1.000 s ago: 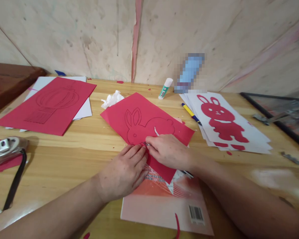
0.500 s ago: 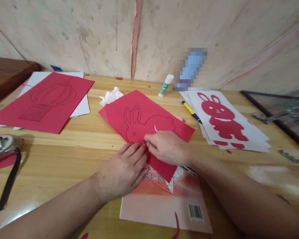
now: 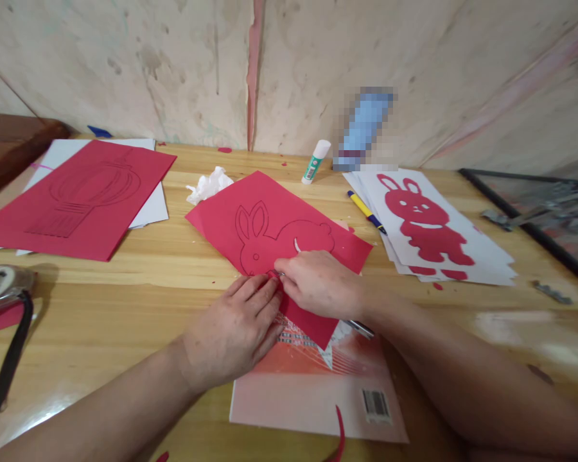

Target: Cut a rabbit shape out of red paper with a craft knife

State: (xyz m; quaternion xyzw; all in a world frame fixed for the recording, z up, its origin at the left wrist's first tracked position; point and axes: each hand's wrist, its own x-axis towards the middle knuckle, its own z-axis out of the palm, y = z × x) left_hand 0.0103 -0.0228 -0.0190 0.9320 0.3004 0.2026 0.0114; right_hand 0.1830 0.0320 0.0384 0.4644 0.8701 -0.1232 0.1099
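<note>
Work surface, near to far. Nearest: a booklet with a barcode, serving as backing, a curled red sliver at its near edge. On it, overlapping onto the table: the red sheet with a rabbit drawn in outline, lying askew at the centre. Left hand: flat, fingers together, gripping nothing, pressing the sheet's near edge down. Right hand: closed around what looks like a thin metal knife, its tip at the rabbit's lower outline just beside the left fingertips, its tail showing behind the wrist. Step in hand, by judgement: cutting along the drawn line, only a small slit near the rabbit's back open so far. The cut calls for a firmly pinned sheet, a tip that follows the curve, and fingers clear of the blade. Far left edge: a metal object on a black strap. Mid distance: crumpled tissue; yellow-and-blue pen; white sheets bearing a finished red rabbit. Further left: a second red sheet with a lantern outline. Against the wall: a glue stick.
</note>
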